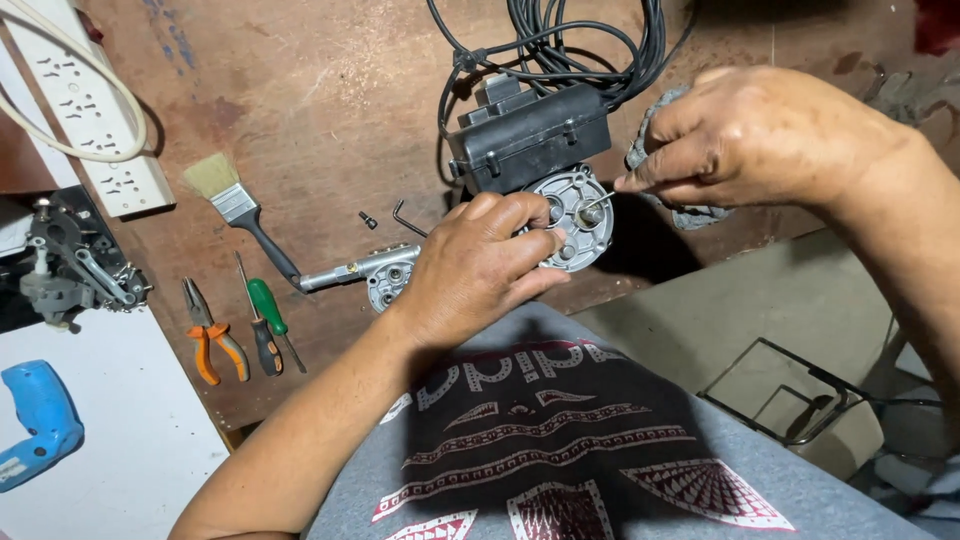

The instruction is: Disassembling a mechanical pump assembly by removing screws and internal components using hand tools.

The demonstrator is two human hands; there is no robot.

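Left hand [480,265] gripping round metal plate [575,225], right hand [745,135] pinching pin [598,203] at its centre

A paintbrush [232,205], orange pliers [210,340], green screwdriver [268,310], power strip [90,110] and blue drill [38,420] lie on the bench [320,90].

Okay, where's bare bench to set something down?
Bare wood lies between the power strip and black cable coil, above the paintbrush. Crowded: around the motor, both hands, and the pliers and screwdrivers.
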